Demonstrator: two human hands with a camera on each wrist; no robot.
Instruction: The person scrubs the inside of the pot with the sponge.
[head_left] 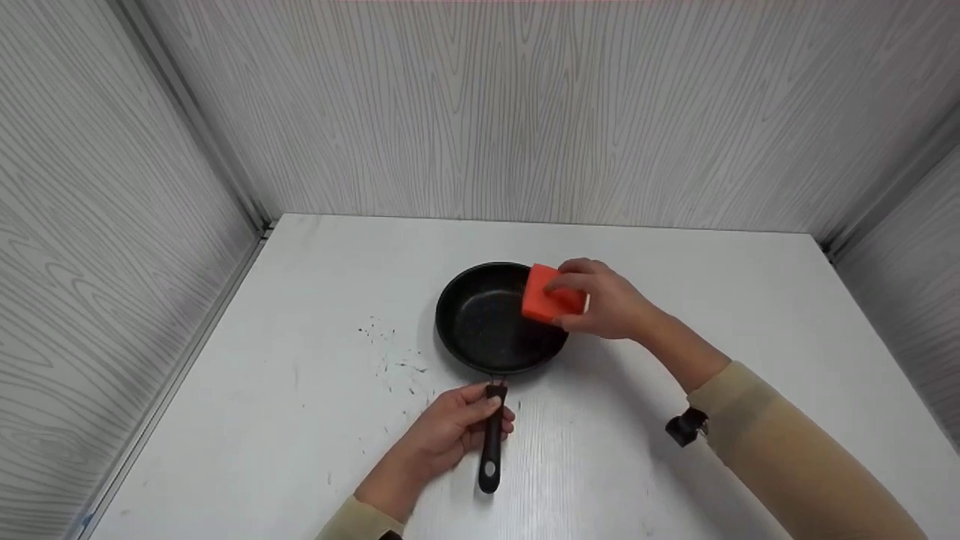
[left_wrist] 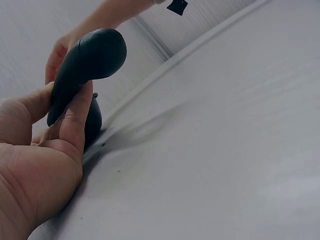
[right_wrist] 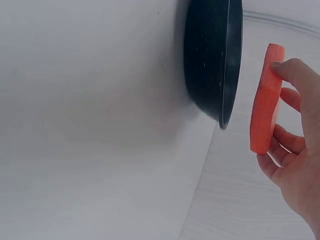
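Note:
A black frying pan (head_left: 487, 322) sits on the white table, its handle (head_left: 490, 450) pointing toward me. My left hand (head_left: 457, 427) grips that handle near the pan body, thumb on top and fingers around the underside. In the left wrist view the handle's rounded end (left_wrist: 102, 52) juts out past the fingers. My right hand (head_left: 607, 300) holds an orange sponge (head_left: 544, 296) between thumb and fingers, over the pan's right rim. The right wrist view shows a gap between the sponge (right_wrist: 266, 100) and the pan's rim (right_wrist: 226, 75).
Dark specks and smears (head_left: 401, 366) mark the white table (head_left: 285, 420) left of the pan. Wood-grain panels stand at the back (head_left: 525, 112), left (head_left: 90, 225) and right (head_left: 915, 300). A small black device (head_left: 684, 426) hangs at the right sleeve's cuff.

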